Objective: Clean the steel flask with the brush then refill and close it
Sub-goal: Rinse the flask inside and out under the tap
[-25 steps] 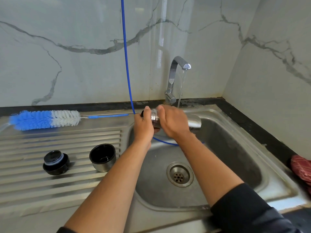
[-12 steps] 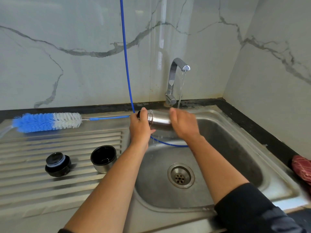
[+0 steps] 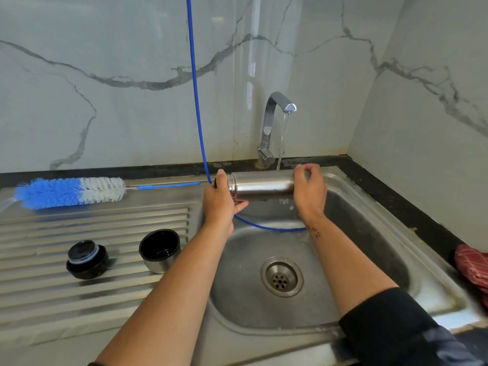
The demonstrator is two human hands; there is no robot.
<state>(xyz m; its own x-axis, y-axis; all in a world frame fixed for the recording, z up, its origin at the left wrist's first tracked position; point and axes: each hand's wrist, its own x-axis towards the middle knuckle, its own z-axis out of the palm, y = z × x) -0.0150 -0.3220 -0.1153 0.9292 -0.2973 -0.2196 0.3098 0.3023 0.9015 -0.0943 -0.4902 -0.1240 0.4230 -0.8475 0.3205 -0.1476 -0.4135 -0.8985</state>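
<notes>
The steel flask (image 3: 262, 187) lies on its side above the sink basin (image 3: 369, 247), mouth to the left. My left hand (image 3: 220, 204) grips its neck end and covers the mouth. My right hand (image 3: 310, 191) curls round its base end. The tap (image 3: 272, 122) runs a thin stream just behind the flask. The blue-and-white bottle brush (image 3: 71, 192) lies on the drainboard at the back left. The black stopper (image 3: 87, 260) and the steel cup lid (image 3: 159, 250) stand on the drainboard.
A blue cord (image 3: 195, 88) hangs from above and loops into the basin behind my hands. A red cloth (image 3: 472, 268) lies on the dark counter at the right edge. Marble walls close the back and right. The drain (image 3: 281, 277) sits mid-basin.
My right hand has slid rightward along the flask from near its neck to its base, uncovering the steel body. My left hand stays on the mouth end. Water keeps running.
</notes>
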